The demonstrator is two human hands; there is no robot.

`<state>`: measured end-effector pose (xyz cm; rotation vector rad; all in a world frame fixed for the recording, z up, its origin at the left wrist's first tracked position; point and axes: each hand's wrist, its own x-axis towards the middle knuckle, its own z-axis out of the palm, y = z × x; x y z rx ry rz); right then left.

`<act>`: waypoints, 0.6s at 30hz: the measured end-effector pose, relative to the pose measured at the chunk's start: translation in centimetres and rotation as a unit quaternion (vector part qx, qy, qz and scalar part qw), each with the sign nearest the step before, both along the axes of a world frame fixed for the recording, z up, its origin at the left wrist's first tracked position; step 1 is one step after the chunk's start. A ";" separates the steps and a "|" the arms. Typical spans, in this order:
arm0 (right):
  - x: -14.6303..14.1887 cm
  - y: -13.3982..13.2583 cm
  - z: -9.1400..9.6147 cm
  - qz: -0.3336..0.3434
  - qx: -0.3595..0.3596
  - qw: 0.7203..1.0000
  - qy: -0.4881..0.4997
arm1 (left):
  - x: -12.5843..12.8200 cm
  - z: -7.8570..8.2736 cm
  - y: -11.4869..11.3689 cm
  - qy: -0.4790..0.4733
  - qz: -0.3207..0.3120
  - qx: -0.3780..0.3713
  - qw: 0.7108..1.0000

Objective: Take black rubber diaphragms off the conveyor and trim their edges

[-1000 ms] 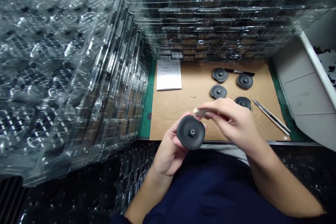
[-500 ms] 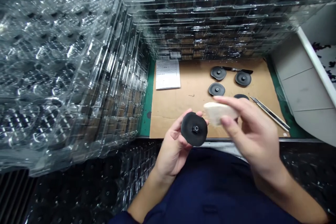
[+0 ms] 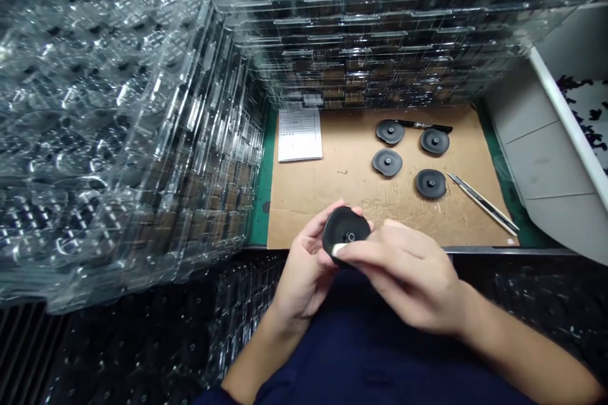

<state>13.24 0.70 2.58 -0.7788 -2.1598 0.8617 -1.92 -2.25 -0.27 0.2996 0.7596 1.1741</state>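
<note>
My left hand [image 3: 304,266] grips a round black disc [image 3: 342,224] by its rim, its face with a small central stem turned up toward me. My right hand [image 3: 413,269] pinches a white pad [image 3: 338,249], possibly a cloth or sponge, and presses it on the disc's face just below the stem. Most of the pad is hidden behind the right fingers. Beyond my hands, similar black discs lie on the cardboard sheet [image 3: 308,193], the nearest being a disc [image 3: 430,183] to the right.
Clear plastic trays stand in a tall stack [image 3: 142,139] at left and another stack [image 3: 380,31] at the back. A printed paper [image 3: 299,134], a black pen [image 3: 425,126] and tweezers [image 3: 484,204] lie on the cardboard. At right is a white bin wall [image 3: 551,139].
My right hand has moved left and down, bringing the white pad from beside the disc onto its face. The disc at the right, partly covered before, now shows fully.
</note>
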 end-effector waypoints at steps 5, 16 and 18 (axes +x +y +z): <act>1.5 0.3 0.0 -0.145 -0.004 0.985 -0.096 | 0.1 -0.2 0.1 -0.026 0.002 -0.035 0.999; 1.6 2.4 -1.6 -0.127 -0.052 0.990 -0.018 | -0.6 -0.2 -0.9 -0.089 -0.075 -0.041 0.992; 2.1 1.7 -2.4 -0.181 -0.108 0.977 0.000 | -0.7 -0.1 -1.0 -0.104 -0.080 -0.040 0.990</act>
